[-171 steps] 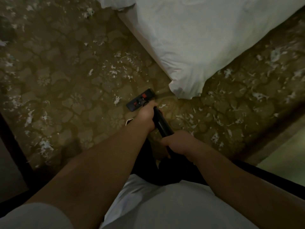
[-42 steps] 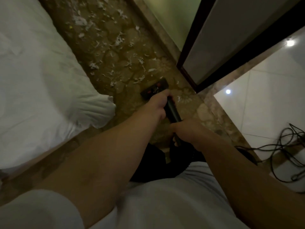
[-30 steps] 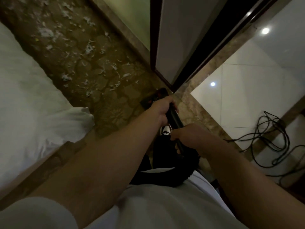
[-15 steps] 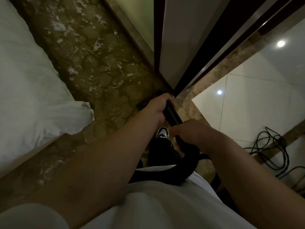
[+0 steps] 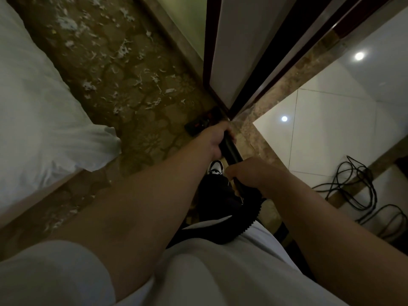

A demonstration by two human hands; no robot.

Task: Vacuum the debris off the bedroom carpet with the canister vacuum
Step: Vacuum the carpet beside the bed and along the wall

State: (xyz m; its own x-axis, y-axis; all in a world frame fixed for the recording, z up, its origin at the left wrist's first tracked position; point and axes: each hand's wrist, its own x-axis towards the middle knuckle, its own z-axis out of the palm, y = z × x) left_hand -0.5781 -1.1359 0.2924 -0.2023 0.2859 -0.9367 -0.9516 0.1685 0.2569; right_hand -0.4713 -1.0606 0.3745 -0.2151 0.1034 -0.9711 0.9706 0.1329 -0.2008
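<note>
Left hand (image 5: 217,138), right hand (image 5: 248,171): fingers clamped round vacuum wand (image 5: 230,151). Floor nozzle (image 5: 198,125) at carpet (image 5: 141,133) edge; debris (image 5: 122,50) ahead uncollected.

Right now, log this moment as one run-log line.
phase: vacuuming | left-hand grip: holds wand | right-hand grip: holds wand nearer body | floor head: on carpet by door frame | debris: ahead, beside bed

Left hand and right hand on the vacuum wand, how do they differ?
The left hand grips the wand lower, just behind the floor head; the right hand grips it higher, by the ribbed hose. The left hand reaches farther forward than the right hand. Both curl round the wand.
</note>
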